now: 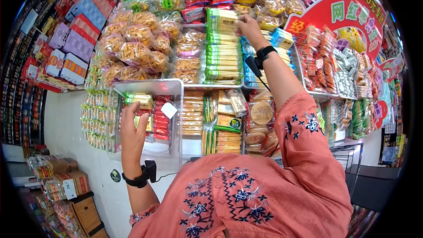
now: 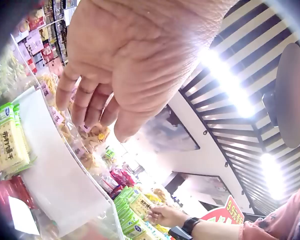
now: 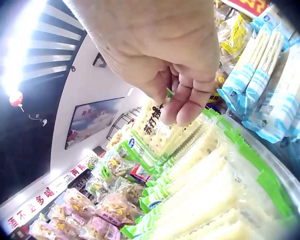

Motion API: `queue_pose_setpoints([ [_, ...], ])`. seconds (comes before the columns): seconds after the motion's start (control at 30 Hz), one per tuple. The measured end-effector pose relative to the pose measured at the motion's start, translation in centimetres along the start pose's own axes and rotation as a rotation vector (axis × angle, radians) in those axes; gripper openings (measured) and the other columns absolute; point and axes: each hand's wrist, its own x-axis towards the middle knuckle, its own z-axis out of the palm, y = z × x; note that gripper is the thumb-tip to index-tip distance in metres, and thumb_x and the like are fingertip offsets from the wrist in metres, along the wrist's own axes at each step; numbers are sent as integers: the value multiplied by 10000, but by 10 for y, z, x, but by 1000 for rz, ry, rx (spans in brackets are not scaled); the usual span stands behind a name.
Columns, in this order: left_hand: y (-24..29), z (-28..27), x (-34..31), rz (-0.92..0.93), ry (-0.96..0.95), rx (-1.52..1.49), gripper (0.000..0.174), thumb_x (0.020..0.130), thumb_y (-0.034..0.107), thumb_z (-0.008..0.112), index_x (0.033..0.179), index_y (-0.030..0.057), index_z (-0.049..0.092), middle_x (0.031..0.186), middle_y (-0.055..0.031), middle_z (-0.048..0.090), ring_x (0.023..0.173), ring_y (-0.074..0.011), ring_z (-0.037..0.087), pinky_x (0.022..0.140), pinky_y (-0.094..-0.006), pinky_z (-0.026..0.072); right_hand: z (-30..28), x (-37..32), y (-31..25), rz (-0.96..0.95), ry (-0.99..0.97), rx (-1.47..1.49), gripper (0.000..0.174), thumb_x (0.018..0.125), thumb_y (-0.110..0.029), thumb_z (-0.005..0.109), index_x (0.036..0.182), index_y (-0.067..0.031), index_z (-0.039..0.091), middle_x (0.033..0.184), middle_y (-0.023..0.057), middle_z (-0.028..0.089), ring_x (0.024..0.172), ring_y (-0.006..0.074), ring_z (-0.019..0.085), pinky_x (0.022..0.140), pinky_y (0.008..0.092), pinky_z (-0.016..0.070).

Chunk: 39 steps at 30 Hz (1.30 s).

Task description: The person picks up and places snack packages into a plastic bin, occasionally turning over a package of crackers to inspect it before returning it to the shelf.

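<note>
Glossy white floor (image 1: 61,114); right fingers (image 3: 187,110) pinch a flat plastic-wrapped cracker packet (image 3: 152,134).

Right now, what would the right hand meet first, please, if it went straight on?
The right hand would likely first meet the green-edged cracker packet its grip seems to pinch; depth beyond is unclear.

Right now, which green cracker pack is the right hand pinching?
The pack at the row's far end: the right hand pinches its edge; the row's other green packs lie nearer the person.
</note>
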Motion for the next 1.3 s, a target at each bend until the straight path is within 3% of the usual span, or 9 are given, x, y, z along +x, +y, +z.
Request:
queue_pose_setpoints([
  [0.33,-26,-13,-15,-13,-1,85,353,981,116,599,1305,-16,550,1261,-158,621,1164,-247,596,1008,-354,460,7,23,30,-112,182,-270,291,926,-123,638,1138,61,563,855,127,685,639,196,685,594,318,572],
  [0.37,-24,-17,-17,-7,0,108,374,964,152,613,1298,-5,552,1213,-192,601,1143,-340,570,1002,-402,438,8,27,41,-122,212,-316,291,919,-124,643,1129,62,566,843,129,687,631,198,685,595,318,572],
  [0.43,-31,-21,-26,-31,35,86,375,971,154,603,1305,-8,555,1230,-188,600,1154,-343,569,1007,-406,436,1,28,41,-248,234,-581,173,867,-133,658,926,16,593,770,120,711,644,200,713,611,359,569],
  [0.57,-49,-41,-50,-152,103,164,395,986,185,589,1325,-15,549,1280,-185,592,1189,-328,559,1025,-398,428,-8,36,64,-290,60,-190,315,912,-189,635,1070,82,604,828,130,701,684,208,715,599,329,575],
  [0.67,-76,-59,-73,-207,170,348,448,999,235,588,1362,-20,528,1361,-199,562,1252,-308,539,1039,-399,428,9,-17,18,-164,214,-122,316,879,-81,586,1185,-4,562,860,95,634,694,170,648,547,286,520],
  [0.83,-126,-68,-108,-326,282,499,423,983,223,613,1315,-31,551,1294,-230,568,1207,-375,532,1061,-424,403,57,-120,-36,-243,-176,30,364,939,-209,626,1182,60,587,851,118,681,727,200,715,601,310,577],
  [0.97,-172,-69,-121,-406,315,406,444,976,232,619,1321,-39,545,1280,-231,590,1185,-353,568,1035,-410,429,107,-214,-52,60,-583,-158,401,958,-292,647,1254,-27,590,874,102,699,750,199,713,638,311,566],
  [1.23,-183,-68,-111,-620,218,-100,425,1007,263,532,1334,-8,549,1251,-134,650,1081,-223,663,765,-324,518,164,-308,-23,-263,-758,-307,487,952,-360,656,1289,-18,573,901,219,692,854,381,686,755,449,531],
  [1.3,-179,-69,-110,-628,245,-184,405,1009,252,519,1323,0,560,1232,-124,659,1046,-211,674,725,-311,520,170,-316,-21,-289,-702,-333,333,923,-288,653,1110,-12,653,850,217,676,834,395,659,747,479,512],
])
